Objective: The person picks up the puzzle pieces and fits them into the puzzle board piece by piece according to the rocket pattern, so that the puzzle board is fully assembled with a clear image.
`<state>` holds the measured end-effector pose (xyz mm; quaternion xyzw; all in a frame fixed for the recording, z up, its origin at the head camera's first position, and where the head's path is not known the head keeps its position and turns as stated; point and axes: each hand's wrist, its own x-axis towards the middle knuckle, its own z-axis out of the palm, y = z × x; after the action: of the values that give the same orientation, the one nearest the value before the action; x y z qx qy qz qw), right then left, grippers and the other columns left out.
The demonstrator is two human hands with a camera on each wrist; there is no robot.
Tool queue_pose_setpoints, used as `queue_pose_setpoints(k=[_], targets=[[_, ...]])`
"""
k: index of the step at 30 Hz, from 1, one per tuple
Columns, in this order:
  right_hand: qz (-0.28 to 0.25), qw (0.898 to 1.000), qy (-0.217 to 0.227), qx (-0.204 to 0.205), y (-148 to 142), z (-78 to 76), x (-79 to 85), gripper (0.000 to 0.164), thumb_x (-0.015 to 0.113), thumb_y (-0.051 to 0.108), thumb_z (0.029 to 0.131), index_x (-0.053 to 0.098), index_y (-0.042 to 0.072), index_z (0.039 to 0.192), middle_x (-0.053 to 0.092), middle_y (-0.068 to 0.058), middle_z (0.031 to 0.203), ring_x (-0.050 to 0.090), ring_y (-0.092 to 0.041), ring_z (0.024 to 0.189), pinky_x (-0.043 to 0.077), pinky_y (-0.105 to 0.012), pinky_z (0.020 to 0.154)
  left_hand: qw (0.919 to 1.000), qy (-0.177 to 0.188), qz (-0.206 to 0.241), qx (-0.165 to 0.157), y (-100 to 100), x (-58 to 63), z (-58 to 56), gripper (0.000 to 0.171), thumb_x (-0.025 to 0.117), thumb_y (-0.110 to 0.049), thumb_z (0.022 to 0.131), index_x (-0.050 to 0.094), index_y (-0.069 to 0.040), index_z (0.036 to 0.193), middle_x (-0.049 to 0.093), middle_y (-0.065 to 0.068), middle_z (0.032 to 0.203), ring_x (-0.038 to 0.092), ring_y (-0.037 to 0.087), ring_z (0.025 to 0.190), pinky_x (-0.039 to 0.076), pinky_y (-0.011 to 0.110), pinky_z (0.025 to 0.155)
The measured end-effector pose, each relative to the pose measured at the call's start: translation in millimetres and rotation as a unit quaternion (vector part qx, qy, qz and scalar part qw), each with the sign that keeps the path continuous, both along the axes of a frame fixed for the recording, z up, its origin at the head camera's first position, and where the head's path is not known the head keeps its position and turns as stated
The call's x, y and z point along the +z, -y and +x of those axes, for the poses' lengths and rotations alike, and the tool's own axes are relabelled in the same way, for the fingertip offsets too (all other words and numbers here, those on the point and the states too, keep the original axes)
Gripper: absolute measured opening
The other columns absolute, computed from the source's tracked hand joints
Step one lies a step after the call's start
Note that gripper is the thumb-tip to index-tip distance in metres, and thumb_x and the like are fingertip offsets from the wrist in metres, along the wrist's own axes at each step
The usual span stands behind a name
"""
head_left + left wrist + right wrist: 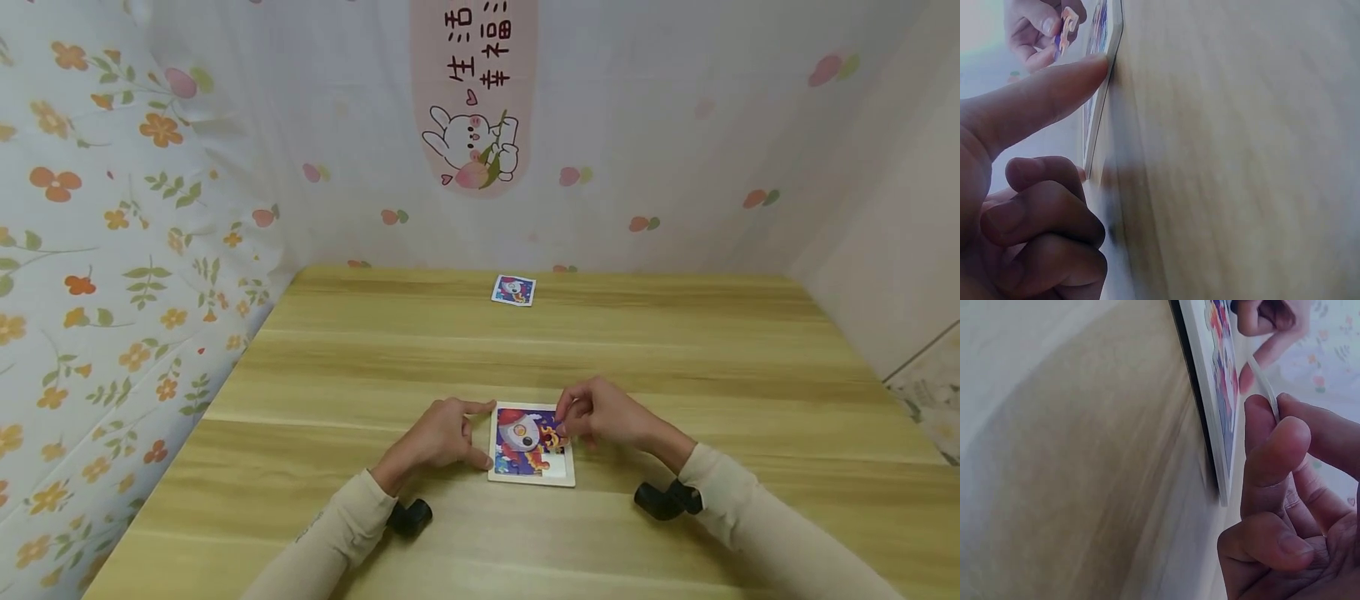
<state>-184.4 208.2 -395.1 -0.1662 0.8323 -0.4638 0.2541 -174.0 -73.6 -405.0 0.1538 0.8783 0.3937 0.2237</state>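
A square jigsaw puzzle (532, 481) with a pale frame lies on the table, its colourful picture mostly filled in. A white bare patch shows at the lower right of the picture. My left hand (438, 433) rests its extended thumb and index finger against the frame's left side; the other fingers curl inward. Over the puzzle's right side, my right hand (607, 412) pinches a small puzzle piece (1067, 28) between thumb and fingers. In the right wrist view the piece (1264, 384) appears edge-on, raised off the board.
A small picture card (513, 291) with a similar design lies near the back edge of the wooden table (360, 350). Black wrist devices (410, 517) sit under both sleeves. Patterned cloth hangs behind and along the left.
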Motion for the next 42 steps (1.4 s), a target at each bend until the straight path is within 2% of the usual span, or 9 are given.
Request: queue_pose_setpoints(k=[7,11,17,22,26,33,42], targets=[[-0.006,1.000,0.005,0.009,3.8,10.0,-3.2,0.007,0.068,-0.001,0.086,0.066,-0.002,0.093,0.071,-0.008,0.075,0.050,-0.012,0.046,0.044,-0.024,0.046,1.0000,0.001,0.004,-0.004,-0.1,-0.3,-1.3,0.080,0.091,-0.011,0.070,0.057,-0.008,0.142,0.046,-0.005,0.050,0.035,0.008,0.045,0.027,0.023,0.045],[0.003,1.000,-0.007,0.015,4.8,18.3,-3.2,0.008,0.072,0.004,0.086,0.066,0.001,0.090,0.067,-0.005,0.068,0.050,-0.012,0.045,0.045,-0.023,0.045,1.0000,0.004,0.008,-0.002,-0.7,-1.8,-0.7,0.080,0.091,-0.010,0.070,0.057,-0.007,0.142,0.046,-0.006,0.050,0.035,0.007,0.045,0.028,0.023,0.045],[-0.005,1.000,-0.017,0.013,7.5,27.3,-3.5,0.011,0.076,0.008,0.085,0.066,0.002,0.086,0.064,-0.006,0.067,0.049,-0.011,0.045,0.045,-0.023,0.043,0.9997,0.008,0.023,-0.003,0.0,-4.5,0.2,0.080,0.090,-0.007,0.070,0.056,-0.005,0.143,0.047,-0.006,0.050,0.036,0.006,0.045,0.028,0.022,0.044],[0.003,1.000,-0.028,0.006,9.8,30.9,-6.8,0.013,0.077,0.010,0.085,0.066,0.005,0.082,0.062,-0.004,0.063,0.048,-0.009,0.043,0.043,-0.020,0.042,0.9997,-0.004,0.023,-0.009,1.2,-5.4,1.3,0.081,0.091,-0.008,0.069,0.056,-0.006,0.143,0.048,-0.006,0.050,0.037,0.006,0.045,0.028,0.022,0.045],[0.022,0.999,-0.049,0.005,11.3,32.1,-8.5,0.013,0.077,0.010,0.086,0.066,0.009,0.080,0.061,-0.002,0.061,0.048,-0.008,0.042,0.041,-0.019,0.041,0.9996,-0.008,0.024,-0.009,1.0,-5.1,0.6,0.081,0.091,-0.009,0.069,0.056,-0.005,0.142,0.047,-0.006,0.050,0.036,0.006,0.046,0.028,0.023,0.046],[0.078,0.988,-0.130,0.018,12.9,37.7,-12.7,0.018,0.080,0.014,0.084,0.064,0.015,0.075,0.059,0.008,0.061,0.048,-0.001,0.052,0.040,-0.019,0.047,0.9997,0.002,0.024,-0.009,-1.8,-10.2,5.1,0.082,0.091,-0.009,0.069,0.055,-0.005,0.143,0.048,-0.005,0.050,0.037,0.007,0.046,0.029,0.023,0.045],[0.119,0.976,-0.181,0.021,24.2,32.3,-10.0,0.024,0.081,0.015,0.083,0.061,0.015,0.070,0.055,0.010,0.059,0.045,0.000,0.053,0.037,-0.018,0.051,0.9999,0.000,0.017,-0.003,3.7,-3.9,-0.9,0.080,0.090,-0.010,0.070,0.056,-0.007,0.143,0.044,-0.005,0.051,0.034,0.007,0.047,0.028,0.022,0.046]])
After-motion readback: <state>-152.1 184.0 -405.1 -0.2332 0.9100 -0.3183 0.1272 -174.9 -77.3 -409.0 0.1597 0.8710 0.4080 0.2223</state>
